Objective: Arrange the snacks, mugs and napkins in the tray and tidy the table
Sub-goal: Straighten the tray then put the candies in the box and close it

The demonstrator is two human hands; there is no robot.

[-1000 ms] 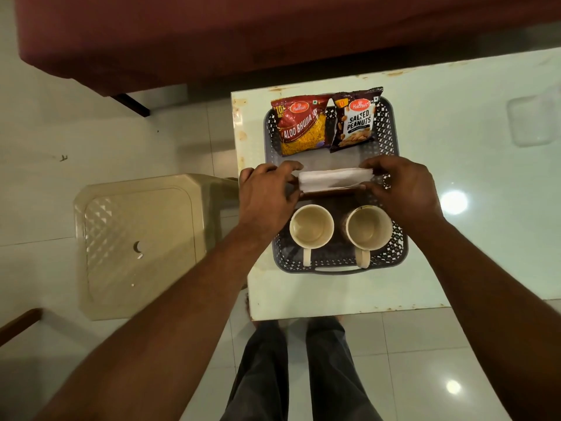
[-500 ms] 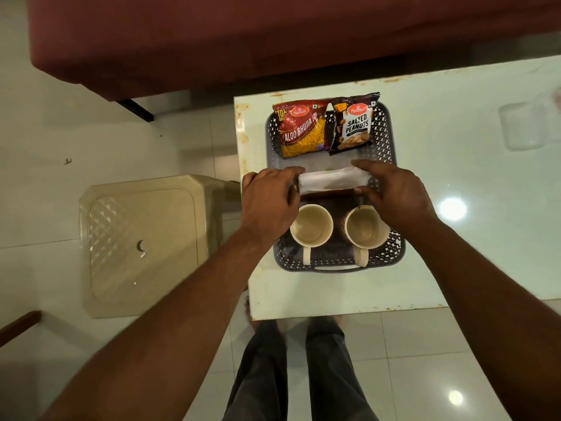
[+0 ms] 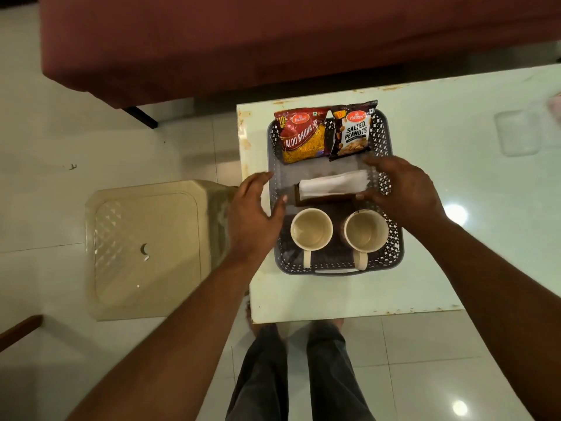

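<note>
Both hands wide, empty: left hand (image 3: 254,214) & right hand (image 3: 402,189) flank napkins (image 3: 332,185) in tray (image 3: 394,238).

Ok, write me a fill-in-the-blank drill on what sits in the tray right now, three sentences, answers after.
1. The two mugs, left mug and right mug, stand in the tray with their handles pointing toward the ____.
2. The white napkins lie between the mugs and the two ____ packets.
3. The packet at the far right of the tray reads Salted ____.

Missing words: person; snack; Peanuts
</note>
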